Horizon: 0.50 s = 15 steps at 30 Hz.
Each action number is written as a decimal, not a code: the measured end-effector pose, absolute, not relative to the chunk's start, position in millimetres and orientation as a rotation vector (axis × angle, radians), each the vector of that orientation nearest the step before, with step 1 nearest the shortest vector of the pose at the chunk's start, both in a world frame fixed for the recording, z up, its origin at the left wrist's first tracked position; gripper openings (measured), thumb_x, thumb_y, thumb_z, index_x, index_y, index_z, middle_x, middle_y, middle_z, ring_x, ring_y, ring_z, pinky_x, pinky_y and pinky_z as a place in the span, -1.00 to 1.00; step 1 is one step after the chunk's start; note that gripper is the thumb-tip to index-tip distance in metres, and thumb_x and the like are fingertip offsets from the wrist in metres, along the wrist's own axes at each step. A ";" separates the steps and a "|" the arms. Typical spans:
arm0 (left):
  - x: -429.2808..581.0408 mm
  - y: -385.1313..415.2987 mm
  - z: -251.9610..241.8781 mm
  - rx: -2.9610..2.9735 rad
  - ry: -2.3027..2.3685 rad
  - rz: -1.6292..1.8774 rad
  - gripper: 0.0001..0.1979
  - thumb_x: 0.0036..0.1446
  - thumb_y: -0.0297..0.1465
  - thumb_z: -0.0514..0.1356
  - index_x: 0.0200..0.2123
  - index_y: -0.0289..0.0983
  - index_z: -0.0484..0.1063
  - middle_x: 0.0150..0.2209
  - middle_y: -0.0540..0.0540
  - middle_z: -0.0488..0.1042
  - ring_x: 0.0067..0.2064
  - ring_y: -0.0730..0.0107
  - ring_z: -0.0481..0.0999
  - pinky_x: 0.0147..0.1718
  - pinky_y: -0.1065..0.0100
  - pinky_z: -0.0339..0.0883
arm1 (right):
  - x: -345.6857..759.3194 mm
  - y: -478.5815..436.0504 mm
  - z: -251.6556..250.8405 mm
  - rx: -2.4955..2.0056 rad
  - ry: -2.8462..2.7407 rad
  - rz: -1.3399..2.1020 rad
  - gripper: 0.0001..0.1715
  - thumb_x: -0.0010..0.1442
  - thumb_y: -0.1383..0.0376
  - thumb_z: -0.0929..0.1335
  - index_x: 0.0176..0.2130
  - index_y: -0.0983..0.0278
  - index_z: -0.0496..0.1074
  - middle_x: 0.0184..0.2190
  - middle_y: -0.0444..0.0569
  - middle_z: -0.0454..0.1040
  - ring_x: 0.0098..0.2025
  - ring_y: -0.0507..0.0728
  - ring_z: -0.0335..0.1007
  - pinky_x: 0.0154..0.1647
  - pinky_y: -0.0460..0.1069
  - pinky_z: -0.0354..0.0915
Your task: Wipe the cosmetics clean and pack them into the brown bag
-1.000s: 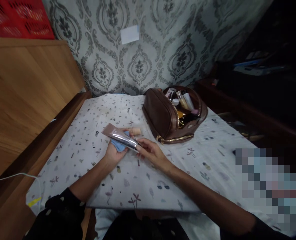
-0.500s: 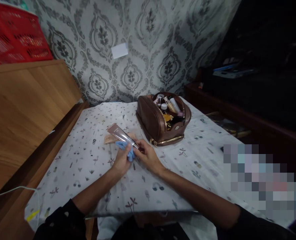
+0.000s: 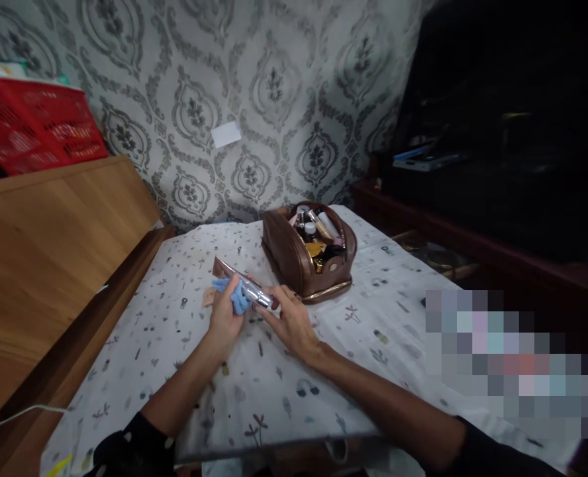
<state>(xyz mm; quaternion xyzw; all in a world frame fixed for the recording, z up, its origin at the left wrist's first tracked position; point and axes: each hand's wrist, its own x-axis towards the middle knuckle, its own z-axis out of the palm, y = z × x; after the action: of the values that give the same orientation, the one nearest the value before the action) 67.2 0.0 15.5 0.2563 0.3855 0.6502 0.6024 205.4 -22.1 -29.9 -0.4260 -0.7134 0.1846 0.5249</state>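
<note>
A shiny rose-brown squeeze tube (image 3: 253, 291) is held slantwise above the table in both hands. My left hand (image 3: 224, 314) is closed on a light blue cloth (image 3: 240, 303), its thumb pressing along the tube's side. My right hand (image 3: 293, 323) has its fingers closed around the tube's capped end. A flat peach-coloured item (image 3: 208, 296) lies on the table behind the left hand, partly hidden. Just beyond the right hand stands a brown cosmetics bag (image 3: 285, 257), unzipped, with several bottles and tubes (image 3: 318, 228) inside.
A white patterned cloth (image 3: 165, 351) covers the table. On the left is a wooden panel (image 3: 60, 232) with a red basket (image 3: 40, 126) above it. The wallpapered wall (image 3: 274, 86) closes off the back. A blurred-out patch (image 3: 502, 358) covers the right side.
The tube now points more toward the right, with its cap end lower. My left thumb has moved up onto the tube's side. The view has tilted up and shifted slightly right.
</note>
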 end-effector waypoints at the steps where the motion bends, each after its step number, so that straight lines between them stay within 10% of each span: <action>1: 65.5 2.3 19.0 0.578 0.897 1.499 -0.83 0.11 -0.34 0.32 -0.37 -0.33 0.47 -0.42 -0.06 0.57 -0.41 0.43 0.60 -0.33 0.43 0.49 | 205.8 -22.3 -28.1 -1.010 -1.687 0.497 -0.80 0.23 0.21 0.36 -0.14 0.22 0.42 -0.33 -0.05 0.44 -0.34 0.12 0.35 -0.27 -0.01 0.29; 15: 84.5 33.5 67.6 0.732 0.898 1.513 -0.67 0.25 -0.16 0.19 -0.34 -0.32 0.53 -0.38 -0.12 0.62 -0.37 0.39 0.61 -0.35 0.43 0.54 | 220.1 -32.0 20.9 -0.729 -0.950 1.593 -0.32 -0.07 -0.23 0.46 -0.31 0.23 0.24 -0.54 -0.13 0.48 -0.62 -0.04 0.22 -0.64 -0.14 0.02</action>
<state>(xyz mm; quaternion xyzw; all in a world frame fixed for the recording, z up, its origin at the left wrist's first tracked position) 84.5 33.5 67.6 0.3130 0.3841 0.6471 0.5794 220.1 -32.0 20.9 -0.3070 -0.4004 0.6709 0.5434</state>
